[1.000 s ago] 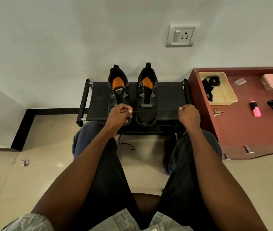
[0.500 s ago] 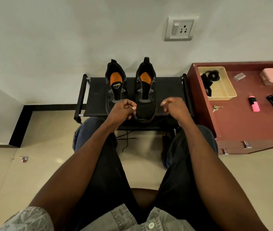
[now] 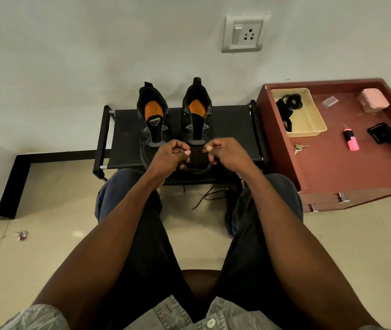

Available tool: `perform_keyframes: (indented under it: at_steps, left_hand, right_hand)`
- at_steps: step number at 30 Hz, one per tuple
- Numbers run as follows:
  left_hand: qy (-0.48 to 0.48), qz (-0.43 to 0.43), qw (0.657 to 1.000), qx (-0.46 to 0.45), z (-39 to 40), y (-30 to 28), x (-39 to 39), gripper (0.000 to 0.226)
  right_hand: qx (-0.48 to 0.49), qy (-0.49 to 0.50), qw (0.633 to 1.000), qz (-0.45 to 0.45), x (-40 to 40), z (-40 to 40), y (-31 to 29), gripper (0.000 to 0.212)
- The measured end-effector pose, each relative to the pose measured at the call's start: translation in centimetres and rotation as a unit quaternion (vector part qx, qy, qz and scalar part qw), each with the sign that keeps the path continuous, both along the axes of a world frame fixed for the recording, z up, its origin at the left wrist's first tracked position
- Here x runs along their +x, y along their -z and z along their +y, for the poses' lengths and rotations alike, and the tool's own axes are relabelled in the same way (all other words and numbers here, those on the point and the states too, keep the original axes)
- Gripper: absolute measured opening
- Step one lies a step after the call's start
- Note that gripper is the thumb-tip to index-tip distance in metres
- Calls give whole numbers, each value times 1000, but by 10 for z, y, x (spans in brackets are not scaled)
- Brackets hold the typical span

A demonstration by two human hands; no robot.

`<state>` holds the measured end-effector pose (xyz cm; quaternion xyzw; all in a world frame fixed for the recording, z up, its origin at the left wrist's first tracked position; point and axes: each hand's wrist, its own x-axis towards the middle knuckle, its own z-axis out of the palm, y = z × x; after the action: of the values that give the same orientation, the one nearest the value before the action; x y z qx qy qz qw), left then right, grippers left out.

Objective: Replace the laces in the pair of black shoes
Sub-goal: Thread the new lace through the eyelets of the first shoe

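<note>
Over the black shoe rack (image 3: 127, 129), both hands, left (image 3: 168, 157) and right (image 3: 225, 153), had drawn together, each pinching the slackened black lace (image 3: 197, 169), readying threading into the right shoe (image 3: 197, 115).

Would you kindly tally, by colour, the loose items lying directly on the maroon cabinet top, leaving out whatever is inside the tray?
Pink: 2, a pale pink rounded case and a pink highlighter pen
Cream: 1, a cream plastic tray
Black: 1, a black pouch
Metal: 1, a small bunch of keys
Clear: 1, a small clear packet
Total: 6
</note>
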<state>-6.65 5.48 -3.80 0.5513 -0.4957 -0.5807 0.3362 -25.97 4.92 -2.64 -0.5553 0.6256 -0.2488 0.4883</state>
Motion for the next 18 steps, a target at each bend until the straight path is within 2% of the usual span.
perform_keyframes:
  at_steps: [1,3,5,6,7,8,9,10,11,13,14,16,18]
  left_hand:
    - [-5,-1,1000,2,-2,1,2,6]
    - [-25,-13,1000,4,-5,3,5,6]
    - [-47,-28,999,1,-7,5,6,7]
    - [-49,-29,998,0,-7,5,5,8]
    - [-42,-26,999,-1,-7,5,4,8]
    - [-26,-20,999,-2,-7,3,2,8]
    - [-9,-13,1000,-3,-6,2,-2,7]
    - [5,-2,1000,-4,-5,1,-6,7]
    - [13,8,1000,-5,-5,-1,-10,7]
    - [7,22,1000,-5,-6,-1,-13,7]
    - [-2,25,1000,-2,-7,-1,-13,7]
    - [-22,22,999,7,-10,1,-8,7]
    - [-35,14,999,14,-11,2,-5,7]
  right_hand:
    - [-11,88,996,24,-11,-5,2,21]
    - [-29,243,958,147,-33,-11,6,24]
    - [-49,262,917,297,-41,-7,7,31]
    - [-80,230,914,325,-40,-7,8,37]
    - [-110,188,929,300,-33,-7,7,45]
    - [-109,139,960,218,-22,-7,7,53]
    - [-75,71,987,126,-8,-4,6,60]
    - [-41,-1,997,62,5,-2,10,61]
    - [-27,-67,997,37,16,0,11,55]
    - [-48,-122,990,45,24,0,15,23]
    - [-48,-109,992,44,20,-2,13,11]
    - [-26,-33,999,20,8,-8,13,19]
    - [-24,127,992,2,-11,-14,15,26]
